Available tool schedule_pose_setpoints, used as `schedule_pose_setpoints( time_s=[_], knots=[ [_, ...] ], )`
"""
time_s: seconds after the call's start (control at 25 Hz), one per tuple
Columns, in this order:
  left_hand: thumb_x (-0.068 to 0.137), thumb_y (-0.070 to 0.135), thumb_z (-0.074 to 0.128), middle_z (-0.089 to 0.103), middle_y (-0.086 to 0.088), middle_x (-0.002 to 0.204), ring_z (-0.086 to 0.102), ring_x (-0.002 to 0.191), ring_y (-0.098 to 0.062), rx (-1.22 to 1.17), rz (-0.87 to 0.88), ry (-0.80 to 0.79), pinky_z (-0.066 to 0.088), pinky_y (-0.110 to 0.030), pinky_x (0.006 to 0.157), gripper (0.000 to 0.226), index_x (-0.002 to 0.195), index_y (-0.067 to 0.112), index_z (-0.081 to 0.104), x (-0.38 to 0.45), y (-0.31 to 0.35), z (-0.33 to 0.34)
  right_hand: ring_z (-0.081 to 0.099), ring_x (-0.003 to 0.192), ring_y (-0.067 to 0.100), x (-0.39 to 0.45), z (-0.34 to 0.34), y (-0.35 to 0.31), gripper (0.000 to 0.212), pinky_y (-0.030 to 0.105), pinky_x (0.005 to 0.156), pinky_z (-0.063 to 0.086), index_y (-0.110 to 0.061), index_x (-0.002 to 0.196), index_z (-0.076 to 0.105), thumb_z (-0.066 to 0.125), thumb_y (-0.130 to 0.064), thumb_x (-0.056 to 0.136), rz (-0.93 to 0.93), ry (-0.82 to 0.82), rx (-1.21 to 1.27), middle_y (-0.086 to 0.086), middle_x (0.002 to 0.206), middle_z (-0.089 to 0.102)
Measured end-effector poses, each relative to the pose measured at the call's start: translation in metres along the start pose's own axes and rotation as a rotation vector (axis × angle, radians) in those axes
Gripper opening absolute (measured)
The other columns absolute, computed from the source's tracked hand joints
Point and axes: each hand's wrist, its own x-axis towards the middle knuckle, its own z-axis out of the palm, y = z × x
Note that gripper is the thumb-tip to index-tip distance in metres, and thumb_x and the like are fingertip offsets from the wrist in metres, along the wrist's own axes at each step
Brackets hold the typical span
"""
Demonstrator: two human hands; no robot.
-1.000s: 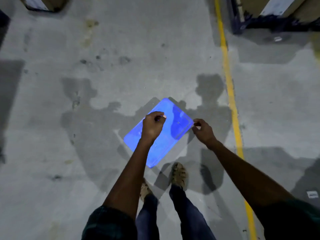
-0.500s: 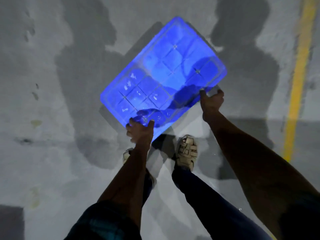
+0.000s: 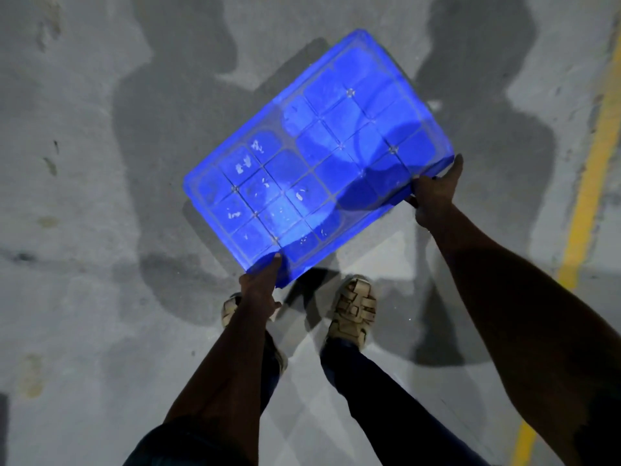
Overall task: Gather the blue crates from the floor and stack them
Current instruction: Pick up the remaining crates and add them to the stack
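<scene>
Item: one blue crate (image 3: 319,153), ribbed grid base turned up toward the camera, held tilted in the air above the concrete floor (image 3: 84,230), its long axis running diagonally; no stack and no other crate in view. Position: in front of the person's sandalled feet (image 3: 353,311), well to the left of the yellow floor line (image 3: 591,169). Risks, as judged: the hold sits only on the near long edge and its two corners, so the far side hangs unsupported; a slack wrist could let the crate swing down or twist out, and the smooth plastic rim may slide through the fingers. The tilt also hides the floor ahead, so a step could catch an unseen obstacle. Shadows fall thickly here, which may hamper aiming onto a stack. Left hand (image 3: 260,284): arm extended forward and down, fingers curled under the crate's near-left corner, thumb up along the edge. Right hand (image 3: 433,193): arm reaching further out, wrist bent, fingers wrapped round the near-right corner with the thumb lying on the rim. Both hands closed on the crate, neither spread.
</scene>
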Motion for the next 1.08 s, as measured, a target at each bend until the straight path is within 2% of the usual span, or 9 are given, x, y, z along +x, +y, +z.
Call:
schedule_pose_setpoints(
  time_s=[0.12,0.24,0.36,0.52,0.6,0.72,0.8,0.92,1.08],
  knots=[
    [0.026,0.075,0.086,0.058,-0.015,0.127,0.059,0.116,-0.037,0.035,0.069,0.097,0.054,-0.057,0.087,0.117,0.122,0.021,0.046,0.000,-0.006,-0.016,0.063,0.106,0.024,-0.042,0.004,-0.019,0.089,0.051,0.078,0.058,-0.044,0.147,0.016,0.059,-0.006,0.079,0.016,-0.022,0.035,-0.009,0.125,0.053],
    [0.029,0.086,0.077,0.065,-0.012,0.118,0.065,0.104,-0.033,0.089,0.153,0.236,0.056,-0.050,0.088,0.113,0.117,0.018,0.056,-0.011,-0.006,-0.035,0.065,0.103,0.031,-0.078,-0.001,-0.027,0.078,0.046,0.062,0.059,-0.040,0.135,0.027,0.061,-0.005,0.075,-0.026,0.032,0.070,-0.002,0.124,0.054],
    [0.054,0.082,0.072,0.055,-0.021,0.130,0.055,0.118,-0.041,0.167,0.172,0.351,0.048,-0.049,0.100,0.104,0.127,0.010,0.053,-0.056,0.021,-0.061,0.067,0.095,0.034,-0.117,0.000,-0.045,0.083,0.039,0.054,0.057,-0.034,0.137,0.029,0.065,-0.015,0.065,-0.055,0.119,0.046,0.009,0.124,0.055],
    [0.073,0.066,0.071,0.048,-0.026,0.135,0.049,0.124,-0.045,0.210,0.186,0.431,0.041,-0.047,0.103,0.089,0.131,0.002,0.049,-0.077,0.061,-0.095,0.067,0.080,0.028,-0.152,0.020,-0.065,0.088,0.027,0.045,0.053,-0.023,0.147,0.020,0.065,0.000,0.075,-0.056,0.164,-0.017,0.015,0.120,0.060],
    [0.071,0.061,0.074,0.055,-0.026,0.129,0.054,0.120,-0.043,0.140,0.284,0.429,0.045,-0.045,0.102,0.084,0.127,0.003,0.054,-0.072,0.079,-0.109,0.066,0.070,0.025,-0.158,0.034,-0.075,0.090,0.030,0.049,0.054,-0.023,0.148,0.018,0.066,0.005,0.077,-0.034,0.123,0.069,0.017,0.111,0.065],
    [0.074,0.057,0.072,0.060,-0.027,0.120,0.058,0.114,-0.039,0.048,0.488,0.424,0.045,-0.039,0.097,0.073,0.122,0.003,0.059,-0.061,0.102,-0.112,0.065,0.056,0.020,-0.155,0.058,-0.101,0.057,0.030,0.055,0.058,-0.024,0.142,0.028,0.054,-0.003,0.096,-0.020,-0.067,0.151,0.011,0.081,0.066],
    [0.082,0.057,0.068,0.059,-0.025,0.120,0.058,0.112,-0.038,0.034,0.606,0.443,0.045,-0.038,0.096,0.067,0.123,0.004,0.059,-0.055,0.119,-0.108,0.062,0.050,0.017,-0.147,0.076,-0.113,0.058,0.031,0.056,0.059,-0.025,0.146,0.019,0.049,-0.007,0.099,-0.049,-0.134,0.100,0.009,0.069,0.061],
    [0.086,0.063,0.059,0.053,-0.019,0.130,0.053,0.119,-0.035,0.113,0.726,0.433,0.042,-0.041,0.099,0.071,0.136,0.014,0.048,-0.050,0.137,-0.104,0.068,0.066,0.022,-0.144,0.100,-0.111,0.084,0.044,0.072,0.060,-0.016,0.154,0.012,0.062,-0.011,0.087,-0.303,-0.073,-0.249,0.007,0.082,0.066],
    [0.081,0.049,0.071,0.052,-0.017,0.125,0.054,0.115,-0.040,0.282,0.760,0.364,0.042,-0.048,0.096,0.065,0.131,0.017,0.045,-0.033,0.142,-0.109,0.064,0.097,0.022,-0.162,0.104,-0.069,0.065,0.033,0.093,0.048,-0.003,0.143,0.040,0.067,-0.010,0.084,-0.698,-0.218,-0.592,0.011,0.108,0.067]
  ],
)
